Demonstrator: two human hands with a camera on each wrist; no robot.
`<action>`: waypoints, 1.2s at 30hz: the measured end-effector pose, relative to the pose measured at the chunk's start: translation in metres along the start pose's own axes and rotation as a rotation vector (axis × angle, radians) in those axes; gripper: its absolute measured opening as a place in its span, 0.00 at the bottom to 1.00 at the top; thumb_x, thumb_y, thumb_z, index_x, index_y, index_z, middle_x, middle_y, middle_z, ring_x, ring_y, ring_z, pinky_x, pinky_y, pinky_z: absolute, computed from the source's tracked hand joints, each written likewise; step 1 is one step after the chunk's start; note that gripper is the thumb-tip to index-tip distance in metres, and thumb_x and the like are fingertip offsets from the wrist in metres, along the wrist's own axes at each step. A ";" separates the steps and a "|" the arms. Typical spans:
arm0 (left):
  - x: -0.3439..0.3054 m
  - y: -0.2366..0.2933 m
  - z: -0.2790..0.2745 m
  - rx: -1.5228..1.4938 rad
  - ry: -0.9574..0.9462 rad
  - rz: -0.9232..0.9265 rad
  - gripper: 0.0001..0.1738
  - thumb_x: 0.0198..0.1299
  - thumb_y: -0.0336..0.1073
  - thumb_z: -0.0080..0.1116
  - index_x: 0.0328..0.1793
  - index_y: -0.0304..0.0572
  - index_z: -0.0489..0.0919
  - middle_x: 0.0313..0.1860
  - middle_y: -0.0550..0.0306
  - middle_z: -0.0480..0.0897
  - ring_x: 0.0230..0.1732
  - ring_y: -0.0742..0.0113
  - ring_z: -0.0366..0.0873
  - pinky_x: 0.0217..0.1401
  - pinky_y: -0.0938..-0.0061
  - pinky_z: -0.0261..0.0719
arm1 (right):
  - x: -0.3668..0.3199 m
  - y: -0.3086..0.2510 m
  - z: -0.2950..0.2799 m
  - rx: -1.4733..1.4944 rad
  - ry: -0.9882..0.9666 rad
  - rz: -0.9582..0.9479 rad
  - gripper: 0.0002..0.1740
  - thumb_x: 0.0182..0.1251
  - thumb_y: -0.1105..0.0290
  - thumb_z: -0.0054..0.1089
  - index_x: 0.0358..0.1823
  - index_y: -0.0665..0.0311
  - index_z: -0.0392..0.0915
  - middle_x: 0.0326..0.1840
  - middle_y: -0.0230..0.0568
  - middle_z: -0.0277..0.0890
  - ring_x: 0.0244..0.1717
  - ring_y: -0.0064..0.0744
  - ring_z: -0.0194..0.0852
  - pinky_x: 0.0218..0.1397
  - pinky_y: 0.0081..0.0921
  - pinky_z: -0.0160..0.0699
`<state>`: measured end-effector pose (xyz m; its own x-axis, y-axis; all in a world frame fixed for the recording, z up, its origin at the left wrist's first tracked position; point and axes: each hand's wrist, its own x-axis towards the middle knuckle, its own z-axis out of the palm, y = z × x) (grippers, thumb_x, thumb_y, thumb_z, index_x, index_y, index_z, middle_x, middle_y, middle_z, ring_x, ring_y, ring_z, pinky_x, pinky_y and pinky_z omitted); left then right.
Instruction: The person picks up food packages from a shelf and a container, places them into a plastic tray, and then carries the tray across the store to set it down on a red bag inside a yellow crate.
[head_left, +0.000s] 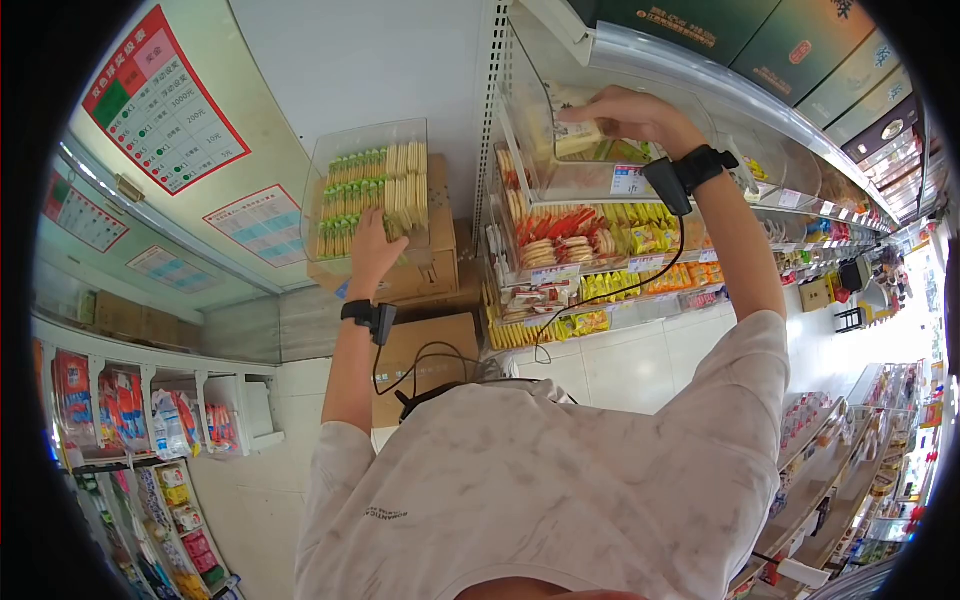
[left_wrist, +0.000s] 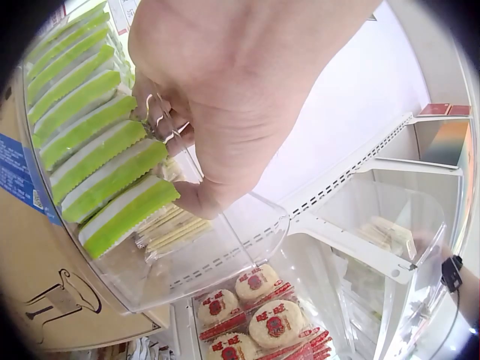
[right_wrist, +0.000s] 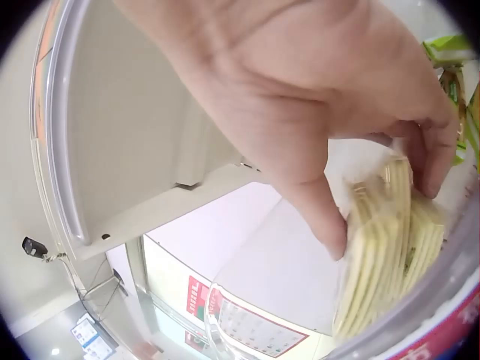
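Note:
In the head view my left hand [head_left: 372, 251] reaches into a clear plastic bin [head_left: 420, 137] with rows of thin packets of pale sticks with green ends [head_left: 350, 190]. Its thumb is spread away from the fingers. The left wrist view shows the thumb beside the green packet ends [left_wrist: 124, 214], and the fingertips bent down near the sticks. My right hand [head_left: 640, 115] is inside a clear shelf bin [head_left: 560, 185] at upper right. Seen from the right wrist, its thumb and fingers hold a bundle of wrapped pale stick packets [right_wrist: 382, 247] from both sides.
Rice cracker packs [left_wrist: 274, 322] and yellow snack packets [head_left: 650, 235] fill bins under the right hand. Cardboard boxes [head_left: 425, 345] stand below the left bin. A black cable [head_left: 625, 292] hangs from the right wrist. Large green boxes [head_left: 690, 40] sit on the upper shelf.

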<state>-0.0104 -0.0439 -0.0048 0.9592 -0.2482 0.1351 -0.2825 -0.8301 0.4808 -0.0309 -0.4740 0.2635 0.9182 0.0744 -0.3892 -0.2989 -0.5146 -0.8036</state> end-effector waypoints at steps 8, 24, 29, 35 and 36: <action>-0.001 0.002 -0.002 -0.019 0.019 0.022 0.44 0.54 0.44 0.69 0.75 0.29 0.68 0.79 0.37 0.64 0.80 0.42 0.60 0.79 0.53 0.66 | -0.020 -0.013 0.001 0.058 0.072 -0.180 0.33 0.56 0.53 0.81 0.57 0.68 0.82 0.55 0.41 0.82 0.56 0.28 0.80 0.56 0.23 0.80; -0.003 0.010 -0.009 -0.032 -0.029 -0.017 0.45 0.55 0.45 0.68 0.76 0.30 0.66 0.80 0.37 0.63 0.81 0.40 0.57 0.80 0.53 0.64 | 0.136 0.057 -0.077 -1.047 0.326 -0.612 0.24 0.55 0.44 0.72 0.47 0.52 0.88 0.41 0.40 0.87 0.43 0.41 0.83 0.51 0.41 0.80; -0.001 0.005 -0.004 -0.040 -0.015 -0.017 0.46 0.54 0.46 0.68 0.76 0.30 0.67 0.80 0.38 0.63 0.81 0.41 0.58 0.80 0.52 0.64 | 0.131 0.064 -0.078 -0.523 0.041 -0.623 0.31 0.64 0.68 0.63 0.71 0.44 0.71 0.54 0.39 0.82 0.50 0.35 0.80 0.58 0.35 0.83; 0.000 0.003 -0.002 -0.032 0.006 0.002 0.45 0.54 0.46 0.69 0.75 0.30 0.68 0.79 0.38 0.64 0.80 0.41 0.60 0.79 0.51 0.66 | 0.017 -0.015 -0.019 -0.766 0.174 -0.505 0.39 0.56 0.72 0.76 0.72 0.42 0.75 0.58 0.32 0.81 0.53 0.31 0.80 0.61 0.29 0.84; -0.001 0.003 -0.002 -0.035 0.006 0.004 0.45 0.53 0.46 0.69 0.75 0.30 0.68 0.79 0.38 0.64 0.80 0.41 0.60 0.79 0.51 0.66 | 0.018 -0.015 -0.021 -0.806 0.152 -0.542 0.38 0.57 0.71 0.76 0.72 0.42 0.75 0.57 0.32 0.81 0.53 0.31 0.80 0.63 0.28 0.85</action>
<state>-0.0118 -0.0454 -0.0015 0.9582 -0.2482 0.1424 -0.2859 -0.8112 0.5101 -0.0042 -0.4829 0.2774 0.9191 0.3909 0.0496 0.3880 -0.8759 -0.2867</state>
